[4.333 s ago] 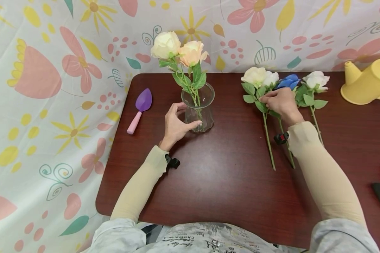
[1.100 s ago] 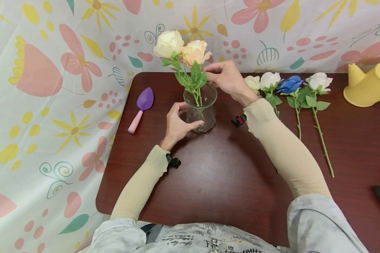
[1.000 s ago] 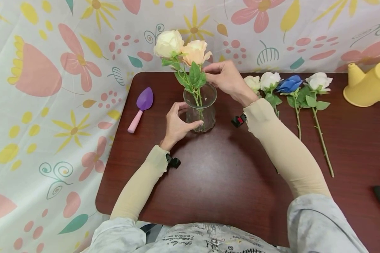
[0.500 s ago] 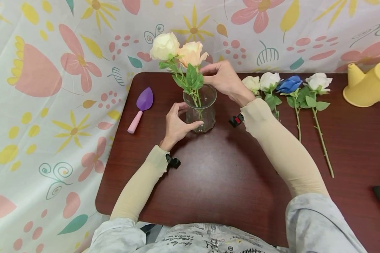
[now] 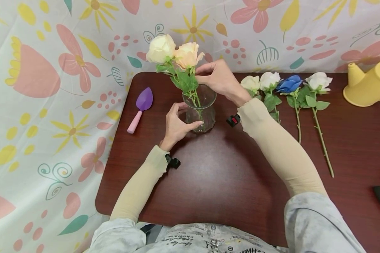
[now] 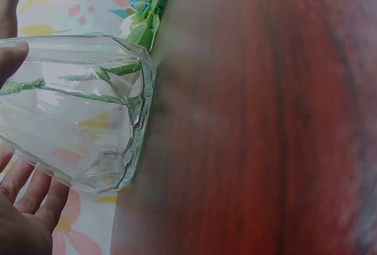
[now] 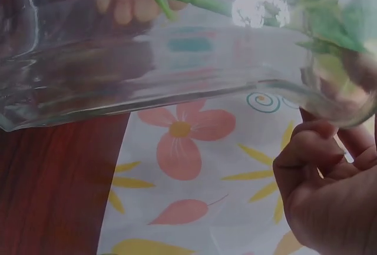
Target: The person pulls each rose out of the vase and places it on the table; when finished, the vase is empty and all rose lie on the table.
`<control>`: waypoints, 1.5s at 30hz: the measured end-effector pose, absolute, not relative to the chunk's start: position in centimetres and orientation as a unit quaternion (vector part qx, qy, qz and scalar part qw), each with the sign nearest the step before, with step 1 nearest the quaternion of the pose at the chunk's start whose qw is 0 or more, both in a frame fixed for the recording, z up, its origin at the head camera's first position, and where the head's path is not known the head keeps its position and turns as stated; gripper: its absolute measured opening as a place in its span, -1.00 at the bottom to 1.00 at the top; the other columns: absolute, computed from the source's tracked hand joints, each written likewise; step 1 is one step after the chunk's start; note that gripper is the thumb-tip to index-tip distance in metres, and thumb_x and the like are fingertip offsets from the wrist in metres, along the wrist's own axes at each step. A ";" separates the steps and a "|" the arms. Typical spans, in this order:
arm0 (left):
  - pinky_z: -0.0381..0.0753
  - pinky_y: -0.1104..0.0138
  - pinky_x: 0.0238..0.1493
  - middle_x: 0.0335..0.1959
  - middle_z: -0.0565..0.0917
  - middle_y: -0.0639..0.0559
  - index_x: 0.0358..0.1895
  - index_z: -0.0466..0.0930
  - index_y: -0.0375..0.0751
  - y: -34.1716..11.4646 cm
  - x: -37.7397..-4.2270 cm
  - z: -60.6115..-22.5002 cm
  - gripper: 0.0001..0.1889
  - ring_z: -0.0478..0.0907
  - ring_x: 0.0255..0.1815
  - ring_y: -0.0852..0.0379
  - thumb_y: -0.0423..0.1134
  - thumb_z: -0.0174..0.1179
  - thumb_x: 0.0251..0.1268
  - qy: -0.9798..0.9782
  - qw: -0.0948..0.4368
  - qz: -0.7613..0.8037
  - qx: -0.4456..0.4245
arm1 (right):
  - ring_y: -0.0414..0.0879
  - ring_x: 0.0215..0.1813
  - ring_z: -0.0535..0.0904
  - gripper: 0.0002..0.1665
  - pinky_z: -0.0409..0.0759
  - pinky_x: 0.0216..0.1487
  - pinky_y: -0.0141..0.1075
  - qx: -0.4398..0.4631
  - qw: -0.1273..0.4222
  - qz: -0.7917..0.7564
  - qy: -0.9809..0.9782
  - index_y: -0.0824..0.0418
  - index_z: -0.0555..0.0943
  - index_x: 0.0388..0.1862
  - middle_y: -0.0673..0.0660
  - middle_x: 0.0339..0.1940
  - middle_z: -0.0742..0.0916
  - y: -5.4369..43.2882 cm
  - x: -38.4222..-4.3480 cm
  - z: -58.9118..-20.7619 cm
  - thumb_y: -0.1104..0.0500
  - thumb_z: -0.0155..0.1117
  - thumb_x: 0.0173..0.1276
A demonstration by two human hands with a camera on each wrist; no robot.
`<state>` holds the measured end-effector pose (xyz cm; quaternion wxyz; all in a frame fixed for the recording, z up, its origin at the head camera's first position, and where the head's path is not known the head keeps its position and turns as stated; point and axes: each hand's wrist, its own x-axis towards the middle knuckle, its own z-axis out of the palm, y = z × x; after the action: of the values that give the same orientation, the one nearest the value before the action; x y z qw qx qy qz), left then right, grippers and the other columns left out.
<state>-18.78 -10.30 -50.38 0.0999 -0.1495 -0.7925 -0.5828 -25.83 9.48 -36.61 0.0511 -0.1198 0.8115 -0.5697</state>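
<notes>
A clear glass vase (image 5: 210, 119) stands upright on the dark wooden table, holding a cream rose (image 5: 160, 48) and a peach rose (image 5: 187, 56). My left hand (image 5: 175, 124) grips the vase's left side, thumb in front and fingers behind. In the left wrist view, green stems run down inside the glass vase (image 6: 76, 119). Just above the rim, my right hand (image 5: 220, 79) pinches the peach rose below its bloom; leaves partly cover the fingertips. In the right wrist view, the right hand's (image 7: 336, 190) fingers are curled beside the vase mouth.
Right of the vase lie a cream rose (image 5: 251, 83), a white rose (image 5: 270, 80), a blue rose (image 5: 289, 84) and another white rose (image 5: 318, 82). A yellow watering can (image 5: 365, 84) stands at far right, a purple trowel (image 5: 144, 100) lies left. Patterned cloth hangs behind.
My right hand has come from the lying roses to the vase. Over the last second it shifts slightly left, and both rose heads lean left and lower. The left hand stays on the vase.
</notes>
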 end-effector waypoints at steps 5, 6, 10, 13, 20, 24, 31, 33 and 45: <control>0.71 0.12 0.45 0.18 0.70 -0.20 0.24 0.61 -0.29 -10.4 -18.8 -50.5 -0.21 0.69 0.27 -0.14 -0.21 0.80 -0.12 -0.789 0.097 -0.588 -0.151 | -0.29 -0.10 0.75 -0.74 0.66 -0.01 -0.44 -0.133 0.036 -0.542 0.829 0.19 0.92 -0.08 -0.21 -0.30 0.87 9.1 -25.7 -36.5 0.06 0.63 0.36; 0.71 0.12 0.45 0.17 0.70 -0.20 0.24 0.61 -0.29 -10.4 -18.8 -50.5 -0.21 0.69 0.27 -0.14 -0.21 0.80 -0.11 -0.788 0.097 -0.589 -0.152 | -0.29 -0.10 0.74 -0.74 0.66 -0.01 -0.44 -0.133 0.036 -0.541 0.830 0.18 0.92 -0.09 -0.22 -0.31 0.87 9.1 -25.7 -36.6 0.05 0.62 0.37; 0.71 0.11 0.45 0.16 0.70 -0.20 0.22 0.61 -0.30 -10.3 -18.9 -50.6 -0.23 0.69 0.27 -0.13 -0.22 0.80 -0.11 -0.787 0.097 -0.590 -0.152 | -0.27 -0.18 0.75 -0.78 0.67 -0.07 -0.43 -0.133 0.036 -0.556 0.820 0.20 0.92 -0.13 -0.23 -0.39 0.86 9.1 -25.5 -36.7 0.07 0.61 0.40; 0.71 0.12 0.44 0.17 0.70 -0.19 0.23 0.61 -0.29 -10.3 -18.9 -50.6 -0.23 0.69 0.27 -0.13 -0.21 0.80 -0.11 -0.790 0.098 -0.586 -0.151 | -0.28 -0.24 0.75 -0.80 0.68 -0.11 -0.44 -0.131 0.031 -0.568 0.812 0.22 0.92 -0.15 -0.26 -0.44 0.85 9.2 -25.4 -36.7 0.10 0.61 0.40; 0.73 0.12 0.42 0.17 0.70 -0.20 0.23 0.61 -0.30 -10.2 -18.8 -50.5 -0.20 0.70 0.26 -0.14 -0.20 0.81 -0.14 -0.793 0.106 -0.581 -0.152 | -0.27 -0.19 0.71 -0.83 0.65 -0.06 -0.42 -0.116 0.006 -0.574 0.811 0.18 0.93 -0.18 -0.29 -0.43 0.84 9.4 -24.8 -36.5 0.10 0.63 0.38; 0.75 0.08 0.39 0.15 0.71 -0.21 0.22 0.62 -0.31 -10.2 -18.8 -50.5 -0.21 0.70 0.24 -0.14 -0.20 0.81 -0.14 -0.792 0.113 -0.579 -0.155 | -0.23 -0.25 0.68 -0.82 0.62 -0.13 -0.39 -0.107 -0.001 -0.574 0.812 0.17 0.93 -0.21 -0.24 -0.45 0.82 9.7 -24.5 -36.2 0.06 0.62 0.39; 0.75 0.02 0.38 0.16 0.71 -0.21 0.23 0.62 -0.31 -10.2 -18.8 -50.6 -0.21 0.71 0.23 -0.15 -0.21 0.80 -0.13 -0.789 0.115 -0.582 -0.159 | -0.27 -0.25 0.70 -0.81 0.64 -0.12 -0.41 -0.091 -0.017 -0.587 0.804 0.21 0.92 -0.20 -0.31 -0.49 0.82 9.9 -24.1 -35.7 0.09 0.61 0.40; 0.75 0.03 0.38 0.16 0.71 -0.21 0.24 0.62 -0.31 -10.2 -18.8 -50.6 -0.21 0.71 0.23 -0.15 -0.22 0.80 -0.13 -0.790 0.115 -0.581 -0.159 | -0.26 -0.23 0.71 -0.82 0.64 -0.10 -0.41 -0.091 -0.021 -0.591 0.802 0.22 0.92 -0.18 -0.32 -0.48 0.82 9.9 -24.0 -35.6 0.11 0.60 0.41; 0.75 0.06 0.38 0.17 0.71 -0.20 0.24 0.62 -0.29 -10.2 -18.7 -50.3 -0.21 0.70 0.24 -0.12 -0.20 0.80 -0.13 -0.794 0.110 -0.578 -0.151 | -0.21 -0.24 0.66 -0.85 0.59 -0.12 -0.40 -0.087 -0.053 -0.637 0.764 0.28 0.91 -0.21 -0.25 -0.49 0.83 10.2 -23.6 -35.6 0.19 0.56 0.41</control>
<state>-18.68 -10.16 -50.34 0.1097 -0.1505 -0.7945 -0.5780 -23.55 10.21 -35.55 -0.0527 -0.0868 0.7638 -0.6374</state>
